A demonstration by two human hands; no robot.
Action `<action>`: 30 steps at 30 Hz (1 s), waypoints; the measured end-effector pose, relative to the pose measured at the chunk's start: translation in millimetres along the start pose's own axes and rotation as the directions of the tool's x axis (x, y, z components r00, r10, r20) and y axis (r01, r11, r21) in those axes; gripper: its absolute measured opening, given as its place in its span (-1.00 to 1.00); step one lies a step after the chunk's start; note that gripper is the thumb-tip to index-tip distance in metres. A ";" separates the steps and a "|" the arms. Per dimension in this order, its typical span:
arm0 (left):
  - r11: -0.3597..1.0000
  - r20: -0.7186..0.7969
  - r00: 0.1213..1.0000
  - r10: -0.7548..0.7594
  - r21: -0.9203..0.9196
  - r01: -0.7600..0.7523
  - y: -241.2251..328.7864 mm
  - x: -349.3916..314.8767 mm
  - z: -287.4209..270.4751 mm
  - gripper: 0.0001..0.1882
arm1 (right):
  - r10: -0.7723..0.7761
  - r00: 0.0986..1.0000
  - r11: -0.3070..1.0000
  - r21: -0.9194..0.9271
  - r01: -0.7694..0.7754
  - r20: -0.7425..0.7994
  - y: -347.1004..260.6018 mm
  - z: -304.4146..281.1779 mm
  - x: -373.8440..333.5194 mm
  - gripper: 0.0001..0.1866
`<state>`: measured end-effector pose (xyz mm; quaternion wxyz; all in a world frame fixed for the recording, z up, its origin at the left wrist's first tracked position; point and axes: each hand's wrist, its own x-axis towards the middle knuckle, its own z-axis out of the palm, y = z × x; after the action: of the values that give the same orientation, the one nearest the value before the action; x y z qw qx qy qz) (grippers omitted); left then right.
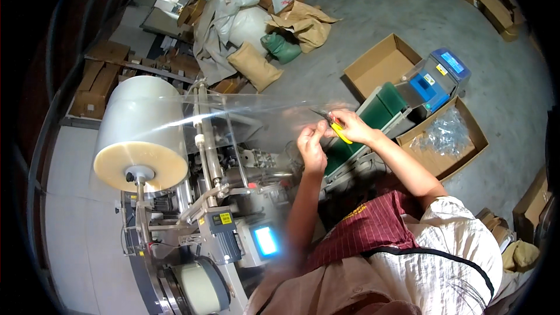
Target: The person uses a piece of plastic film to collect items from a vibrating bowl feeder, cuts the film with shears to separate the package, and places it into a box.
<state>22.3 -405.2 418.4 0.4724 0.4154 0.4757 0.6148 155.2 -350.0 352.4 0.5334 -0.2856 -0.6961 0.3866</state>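
From where I stand, taking twelve o'clock as straight away from the worker, the step in hand looks like trimming or freeing the loose end of the clear film (251, 112), which stretches from the big roll (140, 125) out at nine o'clock to both hands. The right hand (353, 126) is closed around a pair of yellow-handled snips (340, 132), their dark tips reaching out toward ten o'clock and lying close against the film. The left hand (313, 144) is just beside it, at about eight o'clock from the right one, fingers folded and thumb and forefinger nearly meeting; whether they have caught an edge of film I cannot tell. Nor can I make out whether the snip blades are apart. So the snips lie within the right grip, to its nine o'clock side, and the film's near end is right at both hands' fingertips. To my mind the next move calls for the left hand to keep the film taut while the right works the tips along it, well clear of the left fingers. The green belt (382, 107) runs close by at two o'clock, a carton (473, 150) of clear plastic stands at three, and the lit screen (266, 240) glows at seven.
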 end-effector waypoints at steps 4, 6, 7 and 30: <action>1.000 0.000 1.000 -0.001 -0.028 0.001 0.3 0.4 -2.9 -0.86 | 0.097 0.993 0.995 -0.028 -0.095 0.069 -12.0 -4.2 2.6 -0.51; 1.000 0.037 0.999 -0.004 -0.017 0.005 -0.8 0.6 -8.9 -0.86 | -0.068 0.997 0.996 -0.068 0.066 -0.028 -17.6 -5.5 2.5 -0.50; 1.000 0.077 0.997 -0.012 -0.006 0.012 -2.0 0.3 -10.3 -0.87 | -0.067 0.997 0.995 -0.069 0.065 -0.029 -18.4 -6.6 1.6 -0.50; 0.997 0.151 0.985 0.078 -0.006 -0.078 -13.3 -2.5 -17.7 -0.72 | -0.305 0.912 0.947 -0.190 0.260 -0.275 -57.4 3.4 38.5 -0.54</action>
<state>8.3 -409.7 401.6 0.4827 0.4791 0.4221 0.5994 142.5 -350.5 420.4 0.6604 -0.2763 -0.6678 0.2040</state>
